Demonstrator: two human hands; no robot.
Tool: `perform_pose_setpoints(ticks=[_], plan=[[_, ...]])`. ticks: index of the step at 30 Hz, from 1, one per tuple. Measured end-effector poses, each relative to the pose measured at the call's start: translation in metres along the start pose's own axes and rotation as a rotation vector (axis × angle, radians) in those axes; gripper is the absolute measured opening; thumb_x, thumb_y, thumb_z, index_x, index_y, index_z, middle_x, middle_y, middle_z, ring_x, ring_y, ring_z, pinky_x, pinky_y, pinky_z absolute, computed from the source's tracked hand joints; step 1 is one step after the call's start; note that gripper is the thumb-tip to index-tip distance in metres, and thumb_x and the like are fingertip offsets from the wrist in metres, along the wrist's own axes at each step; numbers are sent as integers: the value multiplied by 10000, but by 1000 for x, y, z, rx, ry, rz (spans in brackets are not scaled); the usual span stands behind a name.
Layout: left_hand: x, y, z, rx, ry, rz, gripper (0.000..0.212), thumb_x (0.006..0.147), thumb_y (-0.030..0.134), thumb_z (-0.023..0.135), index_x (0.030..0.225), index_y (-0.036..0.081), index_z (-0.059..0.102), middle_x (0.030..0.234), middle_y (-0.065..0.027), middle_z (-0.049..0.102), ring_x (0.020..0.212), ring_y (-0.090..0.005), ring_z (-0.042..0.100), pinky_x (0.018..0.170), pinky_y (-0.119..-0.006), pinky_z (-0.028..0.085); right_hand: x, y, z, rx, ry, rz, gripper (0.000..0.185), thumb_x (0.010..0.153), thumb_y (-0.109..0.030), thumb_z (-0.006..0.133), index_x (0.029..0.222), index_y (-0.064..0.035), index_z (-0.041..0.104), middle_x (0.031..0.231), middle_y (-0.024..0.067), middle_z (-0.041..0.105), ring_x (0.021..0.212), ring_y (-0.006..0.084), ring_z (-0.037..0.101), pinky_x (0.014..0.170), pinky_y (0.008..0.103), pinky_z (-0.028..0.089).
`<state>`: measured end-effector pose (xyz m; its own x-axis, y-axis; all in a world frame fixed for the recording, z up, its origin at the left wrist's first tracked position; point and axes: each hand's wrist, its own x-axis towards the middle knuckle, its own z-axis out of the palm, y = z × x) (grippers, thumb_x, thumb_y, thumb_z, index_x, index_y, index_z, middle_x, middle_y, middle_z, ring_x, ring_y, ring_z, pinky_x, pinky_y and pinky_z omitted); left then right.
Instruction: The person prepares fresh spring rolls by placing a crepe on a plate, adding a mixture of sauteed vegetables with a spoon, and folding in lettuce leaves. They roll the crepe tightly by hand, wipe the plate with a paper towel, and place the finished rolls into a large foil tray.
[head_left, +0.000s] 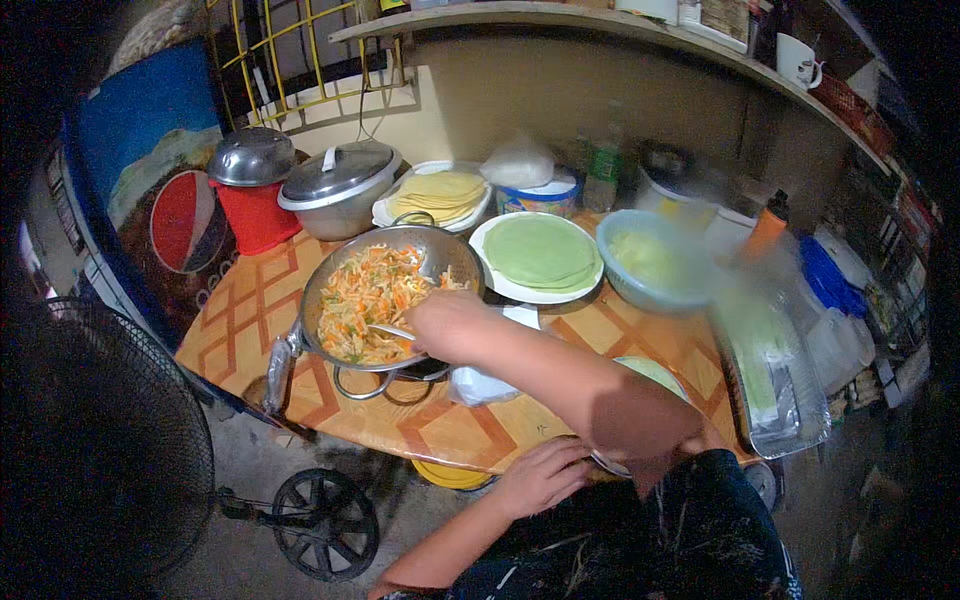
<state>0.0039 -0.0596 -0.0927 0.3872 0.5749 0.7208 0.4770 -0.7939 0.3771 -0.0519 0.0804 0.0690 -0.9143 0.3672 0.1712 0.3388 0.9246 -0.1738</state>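
My right hand (450, 322) reaches across the table and grips a metal spoon (392, 331). Its bowl end sits in shredded vegetables (367, 300), pale with orange carrot-like strips, which fill much of a metal colander (450, 251). Down at the table's front edge lies my left hand (544, 476), with its fingers extended close to a plate (611, 465) partly hidden under my right arm. Whether the left fingers hold the plate's rim is hidden. Part of a pale green wrapper (652, 373) shows beyond my forearm. Behind the colander, green round wrappers (541, 251) are stacked on a white plate (489, 279).
Yellow wrappers (437, 196) lie on another plate, near a lidded pot (341, 187) and a red container (255, 214). A blue basin (652, 292) and foil tray (806, 420) stand right. A foil-wrapped handle (279, 375) juts over the left edge. A fan (112, 442) stands left.
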Motion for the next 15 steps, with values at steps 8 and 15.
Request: perform_pose_setpoints(ticks=[8,15], plan=[[-32,-15,-137,745,404,-329,279,707,107,778,961,78,665,1052,-136,604,976,-331,577,838,-435,474,53,55,2,-260,77,33,149,808,-106,571,824,-86,718,866,117,704,816,275,684,711,452,502],[-45,-34,-178,876,419,-615,212,759,48,703,966,73,665,932,-75,624,945,-292,573,873,-435,441,93,70,51,-327,273,13,254,807,-77,543,982,-150,712,841,86,686,876,241,642,857,452,355]])
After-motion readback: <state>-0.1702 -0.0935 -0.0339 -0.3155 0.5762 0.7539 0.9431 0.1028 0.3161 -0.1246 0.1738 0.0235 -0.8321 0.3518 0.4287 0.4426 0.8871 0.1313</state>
